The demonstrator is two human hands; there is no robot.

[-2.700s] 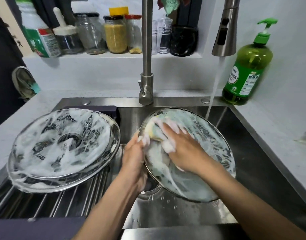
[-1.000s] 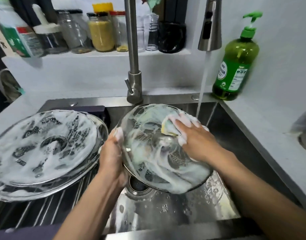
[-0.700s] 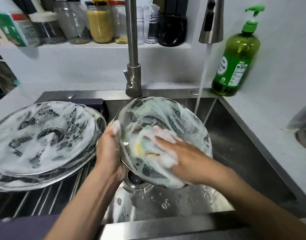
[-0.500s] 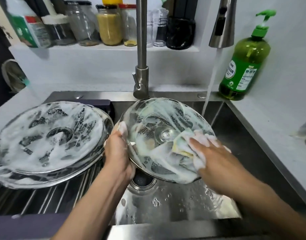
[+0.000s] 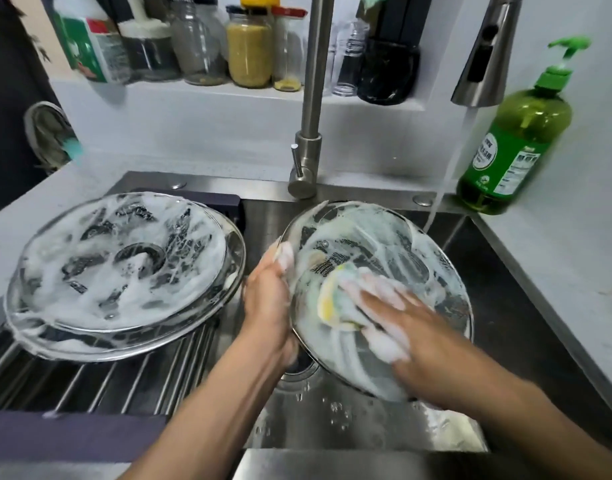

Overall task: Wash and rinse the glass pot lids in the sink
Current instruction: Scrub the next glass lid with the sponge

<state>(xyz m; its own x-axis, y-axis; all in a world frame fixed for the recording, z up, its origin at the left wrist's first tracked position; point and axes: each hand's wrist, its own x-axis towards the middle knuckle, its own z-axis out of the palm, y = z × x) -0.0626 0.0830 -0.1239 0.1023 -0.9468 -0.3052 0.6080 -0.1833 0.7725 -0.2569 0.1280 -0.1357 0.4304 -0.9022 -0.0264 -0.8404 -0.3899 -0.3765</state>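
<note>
My right hand (image 5: 398, 327), fingers spread flat and coated in foam, presses a yellow-and-white soapy sponge (image 5: 335, 299) against the inner face of a round, steel-rimmed glass pot lid (image 5: 394, 244). My left hand (image 5: 268, 299) grips that lid by its left rim, thumb over the edge, holding it tilted above the drain of the stainless steel sink (image 5: 526, 327). To the left, two more round glass lids, stacked and covered in suds (image 5: 117, 265), lie on the steel roll-up drying rack (image 5: 124, 386) spanning the basin. Farther back, a thin stream of water (image 5: 446, 178) falls from the pull-out spray head (image 5: 484, 53) into the sink's rear right corner, apart from the lid. A green pump bottle, partly filled with dish soap (image 5: 516, 147), stands on the counter beside it. On the back ledge: a glass jar of yellow grains (image 5: 249, 50), nearly full, and a near-empty clear jar (image 5: 197, 39) beside it.
</note>
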